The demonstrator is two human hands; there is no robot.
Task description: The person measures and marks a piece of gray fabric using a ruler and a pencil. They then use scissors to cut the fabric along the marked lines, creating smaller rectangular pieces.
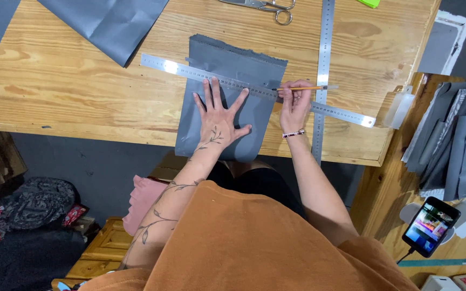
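A grey fabric piece [237,67] lies on the wooden table [82,97], its lower end reaching the near edge. A long steel ruler [179,69] runs slantwise across it. My left hand [218,114] is spread flat on the fabric, fingertips pressing the ruler's lower edge. My right hand [294,105] grips a yellow pencil [300,88] with its tip at the ruler near the fabric's right edge.
A second steel ruler [324,48] lies upright across the table at the right. Scissors [268,6] rest at the far edge, and a larger grey sheet [109,21] at the far left. Grey fabric strips [454,145] and a phone [430,226] sit on a side stand at the right.
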